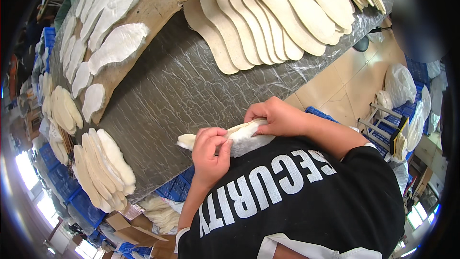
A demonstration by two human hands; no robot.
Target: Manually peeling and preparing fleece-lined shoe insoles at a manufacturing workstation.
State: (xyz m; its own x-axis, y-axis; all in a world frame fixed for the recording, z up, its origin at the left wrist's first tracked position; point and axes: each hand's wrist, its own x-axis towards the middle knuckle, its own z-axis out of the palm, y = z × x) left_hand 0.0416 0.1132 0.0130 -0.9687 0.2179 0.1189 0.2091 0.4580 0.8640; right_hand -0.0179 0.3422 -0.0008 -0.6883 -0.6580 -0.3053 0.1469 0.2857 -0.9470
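A fluffy white insole with a cream felt backing is held at the table's near edge, close to my chest. My left hand pinches it near the middle, thumb and fingers pressed together on its edge. Farther right, my right hand grips the upper edge of the same insole, thumb on the white pile. The insole's left end sticks out past my left hand. Fleece and felt layers show side by side along the top edge; the underside is hidden.
Cream felt insoles lie overlapped in a row at the table's far side. White fleece pieces rest on a brown board at the far left. A pile of fluffy insoles sits at the left corner. Blue crates stand below the table.
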